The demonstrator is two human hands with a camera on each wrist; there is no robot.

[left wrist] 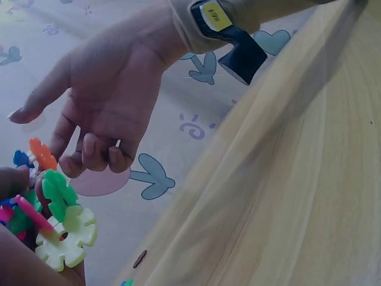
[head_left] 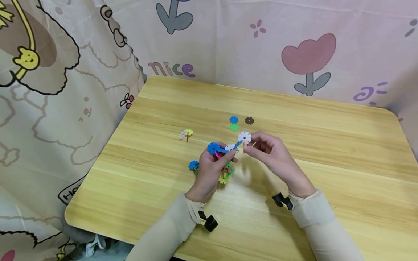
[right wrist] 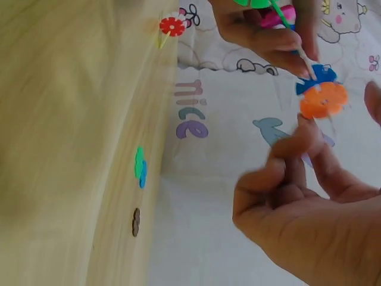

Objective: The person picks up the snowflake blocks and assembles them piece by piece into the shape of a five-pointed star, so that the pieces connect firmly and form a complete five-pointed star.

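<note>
Multicoloured snowflake-disc cluster, blue, white, green, yellow, pink.

right hand pinches orange disc | brown disc on table

Two bare hands, left hand and right hand, each emerging from a long beige sleeve with a snug cuff folded at the wrist. Strapped against each cuff, a small black camera unit, the right one marked with a yellow sticker bearing dark print too small to read.
</note>
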